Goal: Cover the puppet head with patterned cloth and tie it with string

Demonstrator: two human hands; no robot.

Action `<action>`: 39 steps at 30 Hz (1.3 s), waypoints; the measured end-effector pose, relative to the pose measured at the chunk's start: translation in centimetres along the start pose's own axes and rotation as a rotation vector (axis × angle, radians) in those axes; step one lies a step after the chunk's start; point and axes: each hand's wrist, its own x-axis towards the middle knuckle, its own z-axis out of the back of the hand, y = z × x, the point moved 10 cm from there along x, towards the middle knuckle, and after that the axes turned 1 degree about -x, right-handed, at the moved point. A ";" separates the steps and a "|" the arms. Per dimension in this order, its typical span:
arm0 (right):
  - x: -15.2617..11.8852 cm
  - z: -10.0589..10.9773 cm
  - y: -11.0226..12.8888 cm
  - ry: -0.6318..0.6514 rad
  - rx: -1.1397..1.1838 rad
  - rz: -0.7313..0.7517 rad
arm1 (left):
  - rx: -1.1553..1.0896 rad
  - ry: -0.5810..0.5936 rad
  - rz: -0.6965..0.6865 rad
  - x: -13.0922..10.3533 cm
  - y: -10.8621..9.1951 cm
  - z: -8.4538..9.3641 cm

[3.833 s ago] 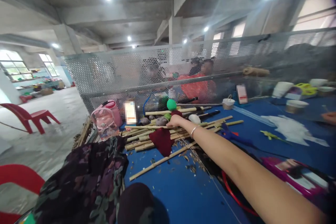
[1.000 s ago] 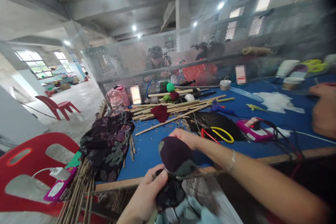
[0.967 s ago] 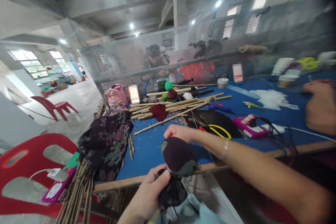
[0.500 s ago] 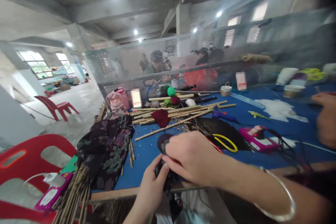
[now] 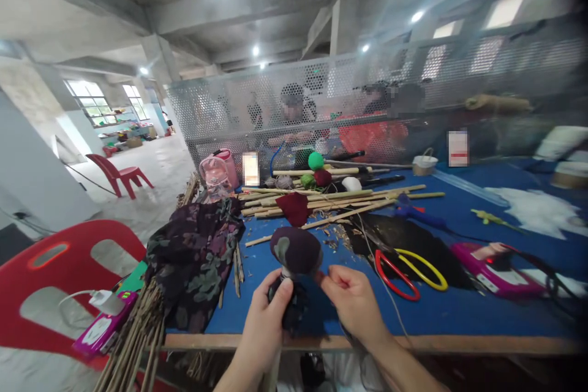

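The left hand (image 5: 267, 311) grips a dark patterned cloth ball (image 5: 296, 251) by its gathered neck. The right hand (image 5: 353, 297) curls closed beside it, contents unclear.

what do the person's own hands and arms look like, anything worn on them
The left hand and right hand are bare: no gloves or rings visible. No sleeve shows on the left forearm or right forearm within the frame.

The round cloth bundle (image 5: 298, 251) is dark purple with grey-green camouflage patches, the tabletop (image 5: 441, 318) blue; the scissors (image 5: 397, 252) pair a red handle with a yellow one, the ball (image 5: 316, 160) is green, the fabric scrap (image 5: 294, 208) maroon
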 end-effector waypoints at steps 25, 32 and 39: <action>2.6 -8.1 13.2 0.676 -0.611 0.303 | -0.022 0.260 0.224 -2.1 3.6 -1.9; -1.5 -0.4 8.0 0.392 -0.349 0.117 | -0.130 0.138 0.163 -1.9 0.4 0.6; -2.4 -3.1 -4.0 0.201 0.502 -0.434 | -0.251 0.212 0.163 -2.9 0.6 -1.4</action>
